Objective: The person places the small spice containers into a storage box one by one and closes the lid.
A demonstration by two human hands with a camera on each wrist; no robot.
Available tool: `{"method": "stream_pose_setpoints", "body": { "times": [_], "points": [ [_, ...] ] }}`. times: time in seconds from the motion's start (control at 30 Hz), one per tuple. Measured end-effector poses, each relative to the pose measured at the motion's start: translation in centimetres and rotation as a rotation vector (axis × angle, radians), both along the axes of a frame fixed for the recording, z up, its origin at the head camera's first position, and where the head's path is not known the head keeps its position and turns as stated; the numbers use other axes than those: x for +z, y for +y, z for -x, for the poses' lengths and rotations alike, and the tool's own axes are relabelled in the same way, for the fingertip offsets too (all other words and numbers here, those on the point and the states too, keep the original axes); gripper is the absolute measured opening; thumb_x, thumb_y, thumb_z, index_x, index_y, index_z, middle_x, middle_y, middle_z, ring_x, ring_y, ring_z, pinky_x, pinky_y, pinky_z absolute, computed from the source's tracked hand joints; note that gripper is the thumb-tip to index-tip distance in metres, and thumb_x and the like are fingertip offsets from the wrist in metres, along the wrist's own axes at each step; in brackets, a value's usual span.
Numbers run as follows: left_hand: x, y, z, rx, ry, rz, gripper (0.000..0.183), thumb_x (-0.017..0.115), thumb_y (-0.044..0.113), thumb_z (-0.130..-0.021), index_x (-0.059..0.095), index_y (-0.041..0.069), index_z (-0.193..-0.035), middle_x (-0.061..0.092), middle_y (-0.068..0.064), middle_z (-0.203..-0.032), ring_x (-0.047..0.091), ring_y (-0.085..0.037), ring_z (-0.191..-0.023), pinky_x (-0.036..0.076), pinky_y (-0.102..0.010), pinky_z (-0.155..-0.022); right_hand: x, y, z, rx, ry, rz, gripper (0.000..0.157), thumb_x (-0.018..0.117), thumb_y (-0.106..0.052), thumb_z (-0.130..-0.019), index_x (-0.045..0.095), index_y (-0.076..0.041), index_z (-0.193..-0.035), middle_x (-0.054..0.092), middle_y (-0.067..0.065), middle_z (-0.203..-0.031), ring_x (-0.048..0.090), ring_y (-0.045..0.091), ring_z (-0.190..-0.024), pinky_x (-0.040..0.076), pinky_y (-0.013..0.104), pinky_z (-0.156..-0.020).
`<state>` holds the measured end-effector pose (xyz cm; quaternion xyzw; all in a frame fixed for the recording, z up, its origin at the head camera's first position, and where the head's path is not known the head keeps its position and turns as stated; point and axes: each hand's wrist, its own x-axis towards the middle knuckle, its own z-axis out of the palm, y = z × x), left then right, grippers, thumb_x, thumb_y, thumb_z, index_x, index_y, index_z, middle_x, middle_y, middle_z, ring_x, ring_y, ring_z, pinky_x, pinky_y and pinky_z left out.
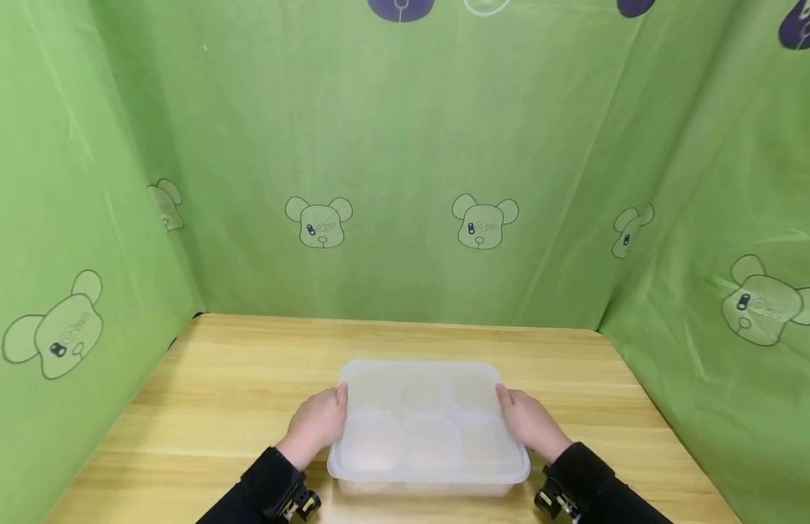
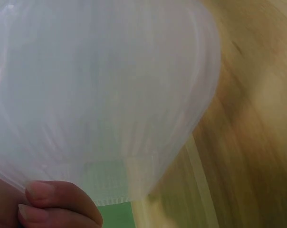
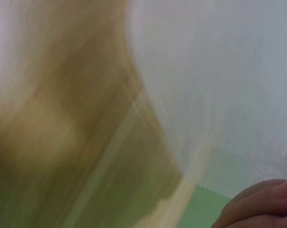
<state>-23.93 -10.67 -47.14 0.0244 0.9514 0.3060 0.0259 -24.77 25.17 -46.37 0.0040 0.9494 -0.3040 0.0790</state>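
A translucent white plastic box [image 1: 427,429] with a lid stretches between the two hands, lid upward, and several rounded compartments show through the lid. My left hand [image 1: 318,422] grips its left side, thumb along the lid's edge. On the opposite side my right hand [image 1: 532,423] holds the box the same way. In the left wrist view, curled fingers [image 2: 62,204] press against the wall of the box [image 2: 105,95]. Part of the right hand [image 3: 262,206] shows beside the cloudy plastic in the right wrist view. Whether the box's underside touches the table cannot be told.
The wood-grain table [image 1: 267,356] extends around the box. Green cloth [image 1: 405,145] printed with bear heads encloses the back and both sides. Dark sleeves [image 1: 260,484] cover both forearms, with a small device at each wrist.
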Motion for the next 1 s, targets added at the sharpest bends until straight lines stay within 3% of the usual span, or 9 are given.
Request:
{"method": "stream_pose_setpoints", "body": {
  "times": [0.13, 0.23, 0.3, 0.37, 0.53, 0.63, 0.8, 1.0],
  "points": [
    [0.6, 0.2, 0.0, 0.028, -0.004, 0.057, 0.056, 0.027, 0.038, -0.109, 0.069, 0.005, -0.089, 0.068, -0.015, -0.086, 0.062, -0.027, -0.072, 0.051, -0.044, -0.064, 0.5, 0.1, 0.2, 0.037, 0.008, -0.073, 0.071, 0.019, -0.044, -0.109, 0.048, 0.015, -0.135, 0.056, 0.035, -0.13, 0.06, 0.046, -0.111, 0.047, 0.058, -0.095],
    [1.1, 0.3, -0.2, 0.049, 0.009, 0.091, 0.052, 0.031, 0.038, -0.108, 0.066, 0.006, -0.087, 0.057, -0.008, -0.071, 0.055, -0.022, -0.063, 0.044, -0.037, -0.053, 1.1, 0.2, 0.4, 0.061, -0.016, -0.093, 0.065, 0.023, -0.041, -0.109, 0.055, 0.012, -0.129, 0.066, 0.028, -0.098, 0.067, 0.032, -0.076, 0.055, 0.047, -0.071],
    [1.4, 0.3, -0.6, 0.056, 0.031, 0.116, 0.047, 0.035, 0.037, -0.108, 0.064, 0.005, -0.089, 0.052, -0.006, -0.066, 0.051, -0.021, -0.059, 0.041, -0.035, -0.05, 1.5, 0.3, 0.5, 0.074, -0.035, -0.101, 0.059, 0.027, -0.04, -0.109, 0.058, 0.008, -0.125, 0.062, 0.017, -0.077, 0.056, 0.021, -0.054, 0.05, 0.039, -0.053],
    [1.7, 0.4, -1.2, 0.057, 0.049, 0.139, 0.041, 0.039, 0.034, -0.106, 0.063, 0.003, -0.095, 0.051, -0.005, -0.067, 0.051, -0.021, -0.059, 0.041, -0.035, -0.049, 2.2, 0.5, 0.8, 0.093, -0.05, -0.1, 0.054, 0.032, -0.039, -0.108, 0.059, 0.006, -0.118, 0.052, 0.009, -0.066, 0.045, 0.017, -0.044, 0.041, 0.033, -0.045],
    [2.7, 0.3, -3.4, 0.042, 0.061, 0.184, 0.035, 0.048, 0.028, -0.103, 0.062, -0.003, -0.11, 0.063, -0.014, -0.08, 0.062, -0.029, -0.068, 0.05, -0.043, -0.053, 3.6, 0.8, 2.1, 0.159, -0.021, -0.161, 0.039, 0.045, -0.034, -0.106, 0.059, 0.002, -0.102, 0.051, 0.008, -0.069, 0.045, 0.017, -0.051, 0.039, 0.032, -0.049],
    [3.1, 0.2, -4.9, 0.034, 0.088, 0.214, 0.038, 0.051, 0.026, -0.101, 0.061, -0.007, -0.118, 0.067, -0.018, -0.087, 0.066, -0.033, -0.073, 0.052, -0.047, -0.056, 4.0, 0.7, 3.3, 0.181, 0.002, -0.188, 0.034, 0.048, -0.031, -0.105, 0.058, 0.002, -0.105, 0.051, 0.006, -0.07, 0.046, 0.018, -0.054, 0.039, 0.032, -0.05],
    [3.5, 0.2, -7.3, 0.024, 0.153, 0.242, 0.034, 0.056, 0.027, -0.098, 0.063, -0.005, -0.108, 0.063, -0.012, -0.073, 0.063, -0.029, -0.063, 0.049, -0.044, -0.049, 4.0, 0.3, 4.8, 0.186, 0.044, -0.216, 0.031, 0.05, -0.027, -0.104, 0.056, 0.002, -0.114, 0.047, 0.004, -0.068, 0.047, 0.019, -0.059, 0.038, 0.032, -0.054],
    [3.4, 0.9, -10.0, 0.012, 0.195, 0.246, 0.036, 0.063, 0.026, -0.095, 0.064, -0.007, -0.108, 0.066, -0.011, -0.074, 0.066, -0.03, -0.064, 0.051, -0.044, -0.051, 3.9, 0.2, 6.1, 0.243, 0.101, -0.243, 0.022, 0.054, -0.021, -0.102, 0.062, -0.002, -0.112, 0.06, 0.005, -0.081, 0.053, 0.02, -0.068, 0.044, 0.036, -0.061]
  ]
}}
